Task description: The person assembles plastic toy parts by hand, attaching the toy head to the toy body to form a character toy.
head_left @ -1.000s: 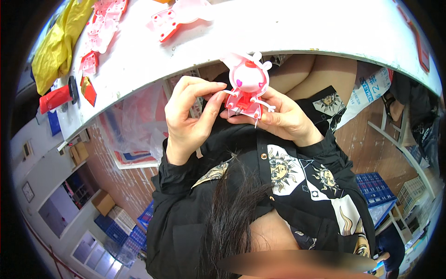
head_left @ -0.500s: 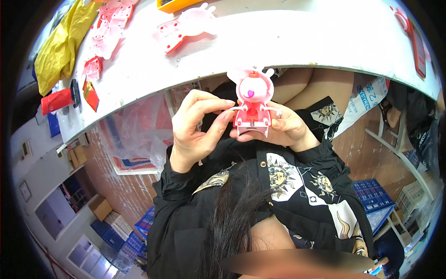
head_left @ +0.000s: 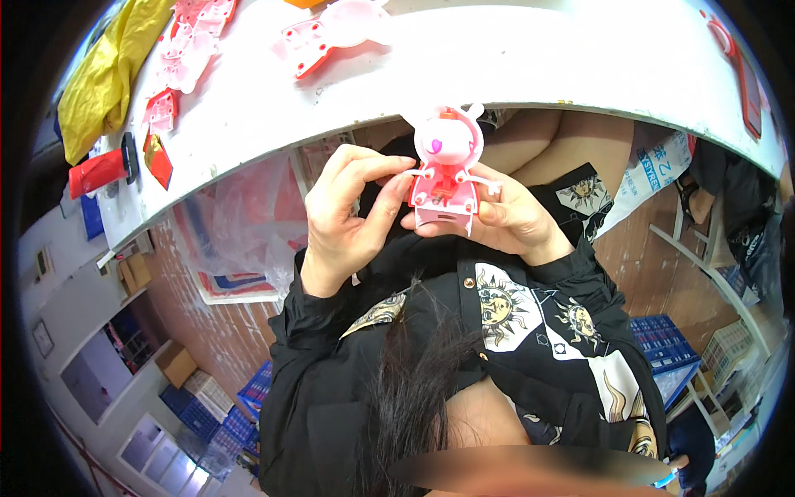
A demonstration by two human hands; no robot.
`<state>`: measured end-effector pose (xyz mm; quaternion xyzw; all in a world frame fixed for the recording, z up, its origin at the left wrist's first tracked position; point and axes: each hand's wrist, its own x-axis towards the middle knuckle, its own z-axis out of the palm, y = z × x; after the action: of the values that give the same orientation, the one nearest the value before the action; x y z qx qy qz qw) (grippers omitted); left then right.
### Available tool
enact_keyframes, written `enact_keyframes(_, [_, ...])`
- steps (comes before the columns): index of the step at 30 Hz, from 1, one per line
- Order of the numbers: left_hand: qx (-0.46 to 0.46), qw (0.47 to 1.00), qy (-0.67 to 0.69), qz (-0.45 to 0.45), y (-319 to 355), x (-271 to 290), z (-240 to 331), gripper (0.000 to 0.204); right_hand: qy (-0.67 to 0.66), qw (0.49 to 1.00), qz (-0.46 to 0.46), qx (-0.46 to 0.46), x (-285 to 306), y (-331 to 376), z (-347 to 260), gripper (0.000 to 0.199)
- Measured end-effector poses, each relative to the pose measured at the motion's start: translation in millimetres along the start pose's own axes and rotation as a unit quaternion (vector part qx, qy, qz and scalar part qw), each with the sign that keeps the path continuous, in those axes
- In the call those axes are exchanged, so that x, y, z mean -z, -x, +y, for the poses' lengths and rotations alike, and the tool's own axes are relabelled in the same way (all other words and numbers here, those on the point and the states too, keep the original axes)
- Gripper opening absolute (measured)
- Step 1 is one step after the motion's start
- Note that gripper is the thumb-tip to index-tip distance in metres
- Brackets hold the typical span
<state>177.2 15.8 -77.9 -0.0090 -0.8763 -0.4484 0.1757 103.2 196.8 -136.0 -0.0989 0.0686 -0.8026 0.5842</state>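
Note:
A pink and red plastic toy figure (head_left: 445,182), with an open-backed body, a round pink head and small ears, is held up just off the table's near edge. My right hand (head_left: 522,217) grips its lower body from behind and the right side, with the thumb at the red edge. Between thumb and forefinger, my left hand (head_left: 354,207) pinches the thin white arm (head_left: 421,172) sticking out of the toy's left side. Another small white arm (head_left: 484,182) juts out on the right. Inside the red body, pegs and small parts show.
On the white table (head_left: 497,58) lie pink toy shell halves (head_left: 344,33), more shells (head_left: 190,50) at far left, and a phone-like red object (head_left: 749,103) at far right. A yellow bag (head_left: 112,74) and a red roll-shaped thing (head_left: 98,176) rest near the left edge. Blue crates (head_left: 667,341) stand behind.
The toy has tilted slightly, its head turning so the purple mark sits further left. Both hands stay on it in nearly the same place.

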Motion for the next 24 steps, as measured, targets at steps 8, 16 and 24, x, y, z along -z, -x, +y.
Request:
enact_keyframes(8, [0.0, 1.0, -0.019, -0.005, -1.2, -2.5, -2.9, 0.015, 0.027, 0.998, 0.049, 0.028, -6.4, -0.8, 3.1, 0.062])
enact_keyframes(16, [0.0, 1.0, -0.018, -0.006, -0.3, -3.8, -4.4, 0.016, 0.039, 0.997, 0.057, 0.032, -4.8, 0.7, 4.1, 0.066])
enact_keyframes(24, [0.028, 0.999, 0.02, -0.001, 1.4, -3.5, -0.8, 0.015, -0.044, 0.998, -0.032, 0.028, 3.3, 0.3, 1.3, 0.068])
